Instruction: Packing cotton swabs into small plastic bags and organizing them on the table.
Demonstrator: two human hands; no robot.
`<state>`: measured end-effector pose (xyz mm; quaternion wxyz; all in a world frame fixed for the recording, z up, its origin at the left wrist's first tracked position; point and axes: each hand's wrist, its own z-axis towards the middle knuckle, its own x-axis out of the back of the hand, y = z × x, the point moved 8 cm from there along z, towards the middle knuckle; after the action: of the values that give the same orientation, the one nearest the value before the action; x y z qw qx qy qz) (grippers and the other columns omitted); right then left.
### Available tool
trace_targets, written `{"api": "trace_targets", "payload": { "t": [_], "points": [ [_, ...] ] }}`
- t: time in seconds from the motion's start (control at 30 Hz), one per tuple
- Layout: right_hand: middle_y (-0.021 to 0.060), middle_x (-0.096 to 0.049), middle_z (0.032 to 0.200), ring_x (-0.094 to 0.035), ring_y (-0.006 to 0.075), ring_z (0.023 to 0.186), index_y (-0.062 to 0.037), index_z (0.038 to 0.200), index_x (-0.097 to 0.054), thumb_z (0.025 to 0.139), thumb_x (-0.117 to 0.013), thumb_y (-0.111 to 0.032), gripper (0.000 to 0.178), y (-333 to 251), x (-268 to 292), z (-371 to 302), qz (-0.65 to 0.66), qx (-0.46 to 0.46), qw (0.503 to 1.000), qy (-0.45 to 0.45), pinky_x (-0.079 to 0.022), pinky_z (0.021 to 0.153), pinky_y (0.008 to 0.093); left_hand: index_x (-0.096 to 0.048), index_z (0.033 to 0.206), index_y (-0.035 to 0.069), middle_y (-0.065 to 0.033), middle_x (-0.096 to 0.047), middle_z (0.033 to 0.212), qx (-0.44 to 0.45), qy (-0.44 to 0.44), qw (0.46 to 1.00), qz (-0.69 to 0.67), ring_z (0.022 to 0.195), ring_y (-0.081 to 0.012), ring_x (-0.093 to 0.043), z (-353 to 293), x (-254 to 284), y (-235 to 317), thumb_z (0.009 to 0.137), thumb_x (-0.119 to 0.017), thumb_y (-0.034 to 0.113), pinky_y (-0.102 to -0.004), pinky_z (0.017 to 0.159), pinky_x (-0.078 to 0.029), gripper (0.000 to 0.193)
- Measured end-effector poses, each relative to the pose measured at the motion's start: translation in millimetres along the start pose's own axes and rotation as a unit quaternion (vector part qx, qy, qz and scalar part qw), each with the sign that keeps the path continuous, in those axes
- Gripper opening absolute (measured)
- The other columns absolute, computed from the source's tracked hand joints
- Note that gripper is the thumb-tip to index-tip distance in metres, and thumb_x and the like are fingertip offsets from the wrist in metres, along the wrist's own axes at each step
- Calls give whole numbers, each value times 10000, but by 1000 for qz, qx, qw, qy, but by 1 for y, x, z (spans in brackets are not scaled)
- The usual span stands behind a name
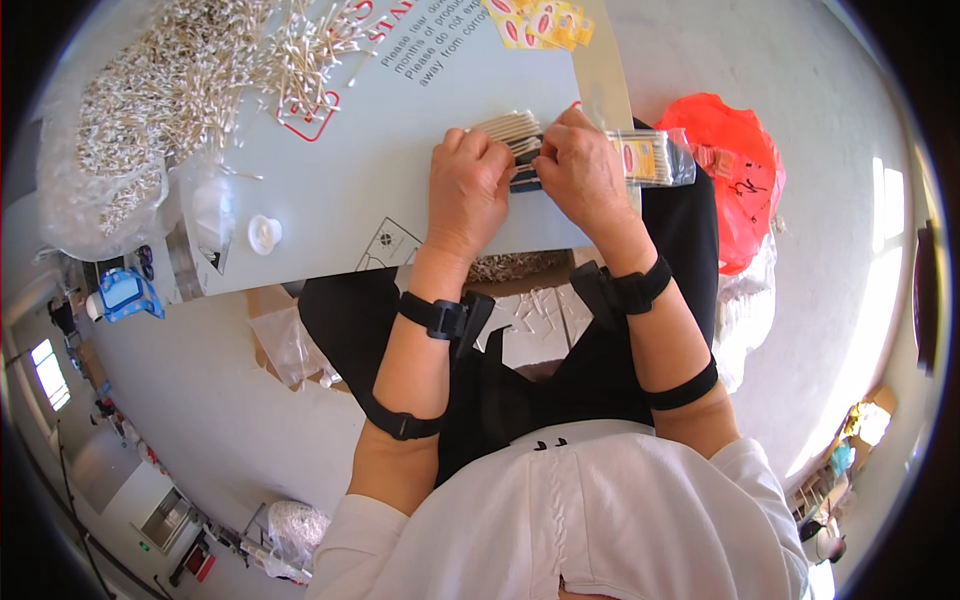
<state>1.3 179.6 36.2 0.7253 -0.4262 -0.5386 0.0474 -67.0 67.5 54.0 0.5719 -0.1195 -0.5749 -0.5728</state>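
My left hand [468, 190] is closed at the near edge of the table, its fingertips against a row of cotton swabs [508, 127]. Close to its right, my right hand [585, 170] is pinched, fingertips near the end of the same swabs. Whatever those right fingers hold is hidden behind them. Under the swabs, between both hands, lies something dark [524, 180], mostly covered. Just right of my right hand, a clear packet of cotton swabs [650, 160] with a yellow label sticks out past the table's right edge.
A large heap of loose cotton swabs [160, 110] covers the table's far left on clear plastic. A small white round container [264, 234] stands nearer. Yellow printed cards [540, 22] lie at the far edge. A red plastic bag [725, 180] hangs right of the table.
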Motion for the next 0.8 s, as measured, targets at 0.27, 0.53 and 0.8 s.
{"api": "trace_targets", "payload": {
  "t": [0.27, 0.53, 0.8],
  "points": [
    [145, -603, 850, -629, 372, 775, -24, 706, -613, 708, -663, -40, 52, 7, 4, -4, 46, -31, 998, 12, -501, 667, 465, -423, 1409, -22, -195, -428, 1449, 37, 4, 998, 53, 1362, -385, -372, 2, -12, -1, 885, -658, 258, -531, 1138, -263, 638],
    [134, -604, 936, -625, 299, 765, -6, 882, -632, 836, -650, -18, 50, 4, 14, -19, 136, -52, 986, 87, -505, 689, 401, -426, 1410, -5, -183, -453, 1416, 1, -59, 998, 19, 1322, -380, -414, -12, -14, 0, 947, -579, 266, -516, 1158, -257, 559],
    [161, -490, 1455, -438, 282, 1368, 44, 1307, -554, 1052, -470, -195, 359, 1, -12, -16, 353, -14, 922, 161, -336, 1131, 361, -359, 1479, -19, -186, -361, 1529, 138, 175, 936, -273, 1425, -307, -343, -10, -3, -29, 1068, -384, 362, -413, 1162, -286, 561]
  ]
}}
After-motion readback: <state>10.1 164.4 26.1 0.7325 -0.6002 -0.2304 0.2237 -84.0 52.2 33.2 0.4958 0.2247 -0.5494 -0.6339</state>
